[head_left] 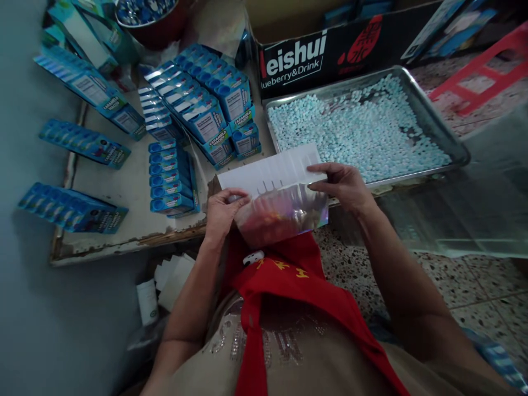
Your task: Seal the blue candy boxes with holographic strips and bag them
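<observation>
A sheet of card (284, 214) is held at the table's front edge. Its upper part is white with several short dark slits or marks, and its lower part is shiny silver, reflecting red. My left hand (223, 212) pinches its left side between thumb and fingers. On the right, my right hand (344, 184) grips it with thumb and forefinger near the border of the white and silver parts. Just beyond lies a metal tray (429, 115) of small pale blue and white candies (342, 126). Left of the sheet stands a blue candy display box (171, 181).
Several more blue display boxes (210, 104) crowd the worn white table (124, 192). At the back are a red bowl (165, 27) of wrapped pieces and a black carton (305, 63). A red plastic piece (482, 74) and a translucent bin (433, 214) lie right.
</observation>
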Available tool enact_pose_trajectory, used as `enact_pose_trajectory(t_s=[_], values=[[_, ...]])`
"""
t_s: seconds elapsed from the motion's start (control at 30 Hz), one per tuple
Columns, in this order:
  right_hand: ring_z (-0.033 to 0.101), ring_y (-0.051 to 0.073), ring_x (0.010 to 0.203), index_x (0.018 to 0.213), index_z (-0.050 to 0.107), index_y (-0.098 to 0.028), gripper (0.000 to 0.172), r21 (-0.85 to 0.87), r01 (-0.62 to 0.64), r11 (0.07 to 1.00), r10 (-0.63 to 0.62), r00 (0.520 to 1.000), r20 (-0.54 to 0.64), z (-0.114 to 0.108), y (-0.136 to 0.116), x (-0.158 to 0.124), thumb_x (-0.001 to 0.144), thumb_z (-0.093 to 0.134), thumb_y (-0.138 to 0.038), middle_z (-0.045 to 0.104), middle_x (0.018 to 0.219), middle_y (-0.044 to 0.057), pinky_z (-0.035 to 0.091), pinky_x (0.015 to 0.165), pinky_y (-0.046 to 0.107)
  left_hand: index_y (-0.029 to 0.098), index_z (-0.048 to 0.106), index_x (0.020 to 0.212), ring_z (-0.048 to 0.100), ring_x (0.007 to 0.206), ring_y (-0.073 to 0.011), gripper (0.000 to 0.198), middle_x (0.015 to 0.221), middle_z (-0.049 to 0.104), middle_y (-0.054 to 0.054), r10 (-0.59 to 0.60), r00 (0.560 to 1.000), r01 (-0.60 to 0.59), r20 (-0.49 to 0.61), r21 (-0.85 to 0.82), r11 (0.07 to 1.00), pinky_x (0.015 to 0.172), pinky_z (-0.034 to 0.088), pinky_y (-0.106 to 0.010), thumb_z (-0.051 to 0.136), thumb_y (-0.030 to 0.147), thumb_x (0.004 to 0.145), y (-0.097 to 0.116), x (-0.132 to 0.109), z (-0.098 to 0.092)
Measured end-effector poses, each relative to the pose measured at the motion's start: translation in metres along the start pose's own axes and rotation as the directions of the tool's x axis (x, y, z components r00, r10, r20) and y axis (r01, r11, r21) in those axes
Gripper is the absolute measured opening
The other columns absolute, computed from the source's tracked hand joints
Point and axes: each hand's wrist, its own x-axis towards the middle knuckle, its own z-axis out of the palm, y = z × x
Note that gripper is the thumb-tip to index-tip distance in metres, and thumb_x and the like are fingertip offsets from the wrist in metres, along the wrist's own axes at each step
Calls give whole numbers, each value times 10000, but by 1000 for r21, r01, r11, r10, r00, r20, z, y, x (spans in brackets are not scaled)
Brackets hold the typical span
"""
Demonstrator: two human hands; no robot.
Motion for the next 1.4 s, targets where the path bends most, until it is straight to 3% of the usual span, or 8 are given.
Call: enact_pose_trajectory(t_s=[0.27,0.57,0.77,0.9,1.03,1.17,1.3,1.4], values=[[705,226,700,1070,797,-308,512,88,-76,993,87,989,-122,10,11,-16,598,960,-422,782,881,0,621,666,447,176,818,1197,646,590,-143,680,765,747,0,-171,970,188,172,-87,978,548,534,-242,954,271,537,10,-15,-11],[631,212,573,1083,814,-279,502,6,-113,994,113,993,-17,25,-13,-26,650,941,-498,732,696,-14,543,594,396,179,870,1010,680,677,-169,363,796,774,-30,-70,998,70,8,-1,998,608,574,-274,897,274,661,18,-20,-24],[662,258,793,917,823,-299,199,-481,178,859,-254,962,-98,31,-30,-30,850,767,-477,725,843,55,564,787,460,207,869,925,693,833,-204,191,894,741,-46,109,988,-89,-105,185,979,764,589,-325,870,314,767,23,-19,-29],[676,325,1072,860,787,-298,170,-668,248,702,-427,897,-116,36,-44,-33,915,685,-422,732,1034,92,520,997,554,250,856,866,642,1233,-323,94,1183,692,-89,320,933,-192,-166,524,830,1120,505,-488,888,234,779,38,-21,-28],[724,279,952,846,730,-298,167,-626,267,733,-355,935,-17,35,-59,-29,959,632,-371,777,946,41,508,1008,509,251,827,1106,474,1500,-409,345,1457,652,-104,443,891,-408,104,614,676,1298,244,-607,935,267,778,69,-19,-13],[720,273,852,871,729,-291,172,-594,282,753,-332,943,26,27,-72,-25,962,622,-390,770,875,42,530,884,456,214,841,1082,711,1153,-359,226,1113,805,-113,339,837,-542,431,560,627,1140,424,-525,839,355,906,98,-2,8],[696,348,1135,1110,756,-327,198,-768,293,569,-377,923,73,26,-93,-24,947,697,-423,796,1066,59,419,1101,563,212,875,954,734,884,-295,187,862,796,-83,269,817,-559,511,583,590,837,494,-386,787,375,933,118,19,23],[659,341,1207,1094,763,-344,153,-821,404,404,-359,895,263,35,-108,-17,974,674,-375,788,1012,42,253,1233,609,220,886,958,719,834,-255,150,841,792,-54,251,770,-598,586,528,603,779,469,-347,798,325,896,130,27,26]])
